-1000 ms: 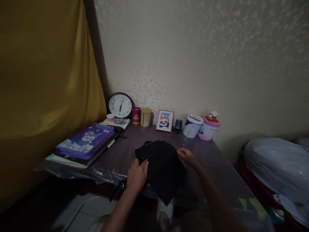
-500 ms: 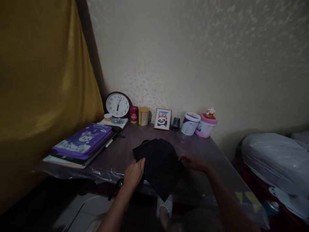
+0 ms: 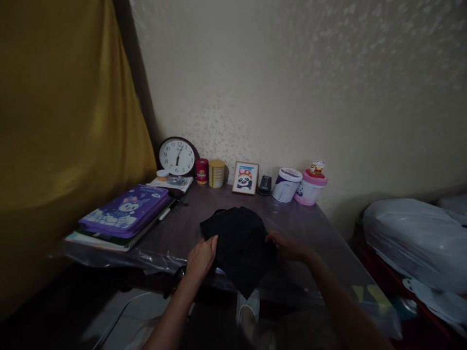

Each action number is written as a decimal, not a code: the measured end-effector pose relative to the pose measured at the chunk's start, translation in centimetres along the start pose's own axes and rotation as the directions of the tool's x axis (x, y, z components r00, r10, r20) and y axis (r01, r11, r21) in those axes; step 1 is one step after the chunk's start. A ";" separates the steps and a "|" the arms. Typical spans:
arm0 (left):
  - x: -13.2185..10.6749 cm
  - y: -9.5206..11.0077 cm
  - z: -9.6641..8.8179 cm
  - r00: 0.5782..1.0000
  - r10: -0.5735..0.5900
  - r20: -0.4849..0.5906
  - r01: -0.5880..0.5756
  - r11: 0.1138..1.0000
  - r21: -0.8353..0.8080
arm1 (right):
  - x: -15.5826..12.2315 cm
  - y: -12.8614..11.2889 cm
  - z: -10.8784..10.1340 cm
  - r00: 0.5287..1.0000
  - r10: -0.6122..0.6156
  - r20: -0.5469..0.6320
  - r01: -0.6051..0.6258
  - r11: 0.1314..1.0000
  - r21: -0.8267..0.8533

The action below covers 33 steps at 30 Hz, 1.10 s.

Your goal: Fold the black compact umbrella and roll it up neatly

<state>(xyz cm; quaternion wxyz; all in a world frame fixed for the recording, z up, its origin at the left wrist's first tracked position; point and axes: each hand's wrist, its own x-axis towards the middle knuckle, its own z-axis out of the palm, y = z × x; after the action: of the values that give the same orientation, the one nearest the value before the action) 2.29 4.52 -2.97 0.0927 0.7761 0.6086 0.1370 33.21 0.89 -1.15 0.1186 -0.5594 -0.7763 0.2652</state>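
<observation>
A black fabric item (image 3: 239,245) with angular edges lies over the front of the table, its pointed lower end hanging past the edge. A small dark loop shows at its far left corner; its exact kind is unclear. My left hand (image 3: 202,255) is closed on its left side, thumb on top. On the right side, my right hand (image 3: 288,247) pinches the cloth's edge between thumb and fingers.
A purple case (image 3: 126,211) lies on books at the left. Along the wall stand a clock (image 3: 177,156), a red jar (image 3: 202,171), a yellow tin (image 3: 216,174), a picture frame (image 3: 245,178) and two tubs (image 3: 287,185). Clear plastic covers the table (image 3: 310,228).
My right hand has shifted slightly left and inward along the cloth's right edge. My left hand keeps its hold, and the view has tilted slightly.
</observation>
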 end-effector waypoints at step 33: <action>0.2 -0.4 -0.5 0.999 0.025 0.039 -0.022 0.997 -0.068 | 5.4 -4.0 -0.8 0.838 0.136 -0.528 0.095 0.917 0.387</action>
<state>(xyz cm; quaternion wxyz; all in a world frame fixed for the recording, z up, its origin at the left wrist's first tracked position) 1.85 4.80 -2.57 0.1295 0.7822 0.5923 0.1432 28.52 5.17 1.10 0.4426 -0.5839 -0.6335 0.2487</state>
